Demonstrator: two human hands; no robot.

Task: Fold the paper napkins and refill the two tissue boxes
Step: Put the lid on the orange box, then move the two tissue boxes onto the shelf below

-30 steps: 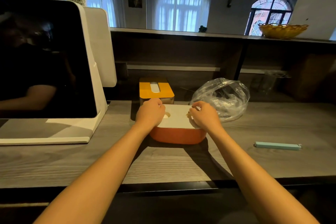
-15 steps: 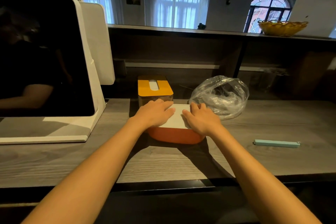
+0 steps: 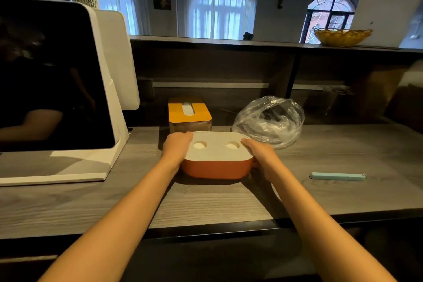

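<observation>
An orange tissue box [image 3: 215, 169] with a white lid [image 3: 217, 152] sits mid-counter; the lid has two round holes. My left hand [image 3: 175, 147] grips the box's left end, fingers curled over the lid's edge. My right hand [image 3: 259, 153] grips the right end the same way, thumb low on the orange side. Behind stands a second tissue box [image 3: 189, 113] with a yellow lid and a slot showing white tissue. No loose napkins are visible.
A crumpled clear plastic bag [image 3: 271, 119] lies behind the right hand. A pale blue sealing clip [image 3: 337, 176] lies to the right on the wooden counter [image 3: 206, 208]. A large white screen terminal [image 3: 57, 89] fills the left. A yellow basket [image 3: 342, 36] sits on the upper ledge.
Both hands slid off the top of the white lid out to the box's two ends, uncovering the lid and its two round holes.
</observation>
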